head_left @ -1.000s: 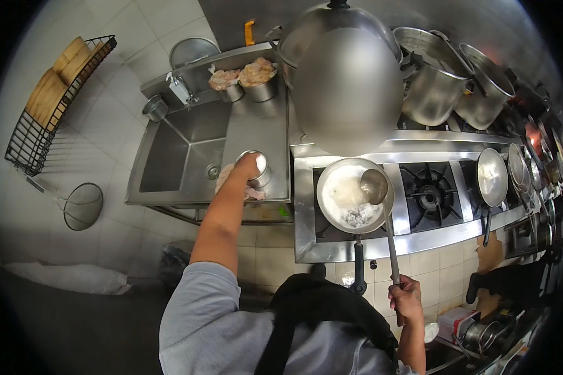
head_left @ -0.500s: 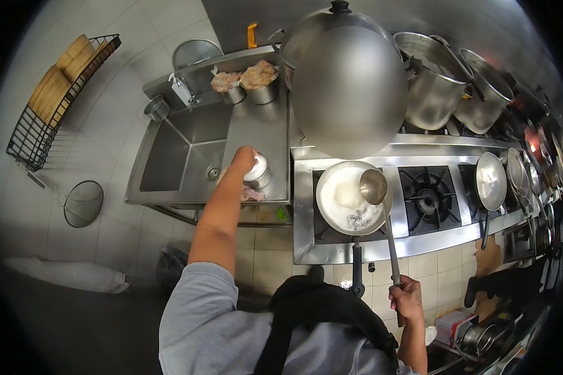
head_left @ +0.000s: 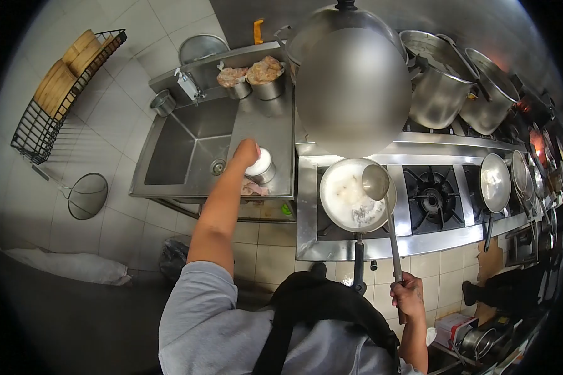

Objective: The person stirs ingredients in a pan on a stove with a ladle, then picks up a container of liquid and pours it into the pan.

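My right hand (head_left: 408,294) is closed round the long handle of a ladle (head_left: 376,182). The ladle's bowl hangs over the right part of a pan (head_left: 336,220) with bubbling white liquid (head_left: 348,190). The pan sits on the left burner, its black handle towards me. My left hand (head_left: 249,151) reaches over the steel counter to a metal canister (head_left: 264,172) with something white (head_left: 258,161) at its top. Its fingers are closed at the white thing's rim but mostly hidden, so what they grip is unclear. Pinkish scraps (head_left: 254,188) lie beside the canister.
Left of the counter is a steel sink (head_left: 191,150). Two metal containers topped with bagged food (head_left: 266,70) stand behind. A large pot (head_left: 311,37) and a tall stockpot (head_left: 436,87) occupy the back burners. Another pan (head_left: 495,183) rests beyond the bare burner (head_left: 433,199).
The whole view has shifted slightly. My left hand stays by the canister, and more of the white thing shows. The ladle stays over the pan in my right hand.
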A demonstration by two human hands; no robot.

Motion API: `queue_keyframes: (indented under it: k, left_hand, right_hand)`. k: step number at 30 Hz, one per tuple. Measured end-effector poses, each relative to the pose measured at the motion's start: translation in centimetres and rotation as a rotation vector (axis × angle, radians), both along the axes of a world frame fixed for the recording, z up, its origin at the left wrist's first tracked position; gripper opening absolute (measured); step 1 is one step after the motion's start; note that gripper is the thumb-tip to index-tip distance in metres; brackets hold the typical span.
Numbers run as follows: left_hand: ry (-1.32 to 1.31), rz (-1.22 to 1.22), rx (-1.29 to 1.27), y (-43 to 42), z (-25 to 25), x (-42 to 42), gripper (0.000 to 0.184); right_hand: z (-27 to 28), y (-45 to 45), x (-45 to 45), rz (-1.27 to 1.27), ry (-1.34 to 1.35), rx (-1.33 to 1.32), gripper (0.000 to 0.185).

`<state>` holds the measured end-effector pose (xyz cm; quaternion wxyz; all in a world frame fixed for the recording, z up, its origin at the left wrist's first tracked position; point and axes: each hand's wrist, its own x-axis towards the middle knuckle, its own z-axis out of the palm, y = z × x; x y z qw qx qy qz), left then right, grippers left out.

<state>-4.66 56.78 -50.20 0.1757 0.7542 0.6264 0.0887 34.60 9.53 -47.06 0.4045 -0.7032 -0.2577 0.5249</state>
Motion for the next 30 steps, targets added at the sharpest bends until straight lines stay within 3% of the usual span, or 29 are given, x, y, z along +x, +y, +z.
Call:
queue_keyframes:
  k: [2, 8, 11, 14, 20, 23, 28, 30]
  left_hand:
    - [-0.005, -0.066, 0.105, 1.5, -5.2, -1.7, 0.015]
    - [-0.072, -0.066, 0.258, 1.1, -7.7, -1.6, 0.019]
    - [-0.202, 0.021, 0.133, 0.0, -3.6, -0.3, 0.014]
    - [-0.235, 0.002, 0.219, -1.2, -0.3, 0.7, 0.015]
    - [-0.228, -0.037, 0.236, -1.2, -0.9, -0.2, 0.013]
    - [-0.393, -0.036, 0.133, -1.2, -2.1, -0.9, 0.021]
    - [-0.517, 0.149, 0.544, -4.0, -4.3, -5.7, 0.025]
    - [-0.332, 0.310, 0.515, -4.0, -9.3, -9.8, 0.027]
  right_hand:
    - [0.1, 0.0, 0.0, 0.002, -0.007, -0.013, 0.029]
    - [0.4, -0.4, 0.0, -0.001, -0.012, -0.004, 0.024]
    - [0.1, -0.5, 0.1, -0.005, -0.017, -0.011, 0.023]
    - [-0.2, -0.5, 0.4, 0.012, -0.036, -0.020, 0.025]
    - [0.0, -0.5, 0.2, 0.012, 0.003, -0.007, 0.023]
    - [0.4, -0.4, -0.1, 0.008, 0.007, -0.007, 0.022]
    - [0.1, -0.8, 0.0, -0.012, 0.015, 0.011, 0.022]
    - [-0.1, -1.0, -0.1, -0.028, 0.017, 0.011, 0.022]
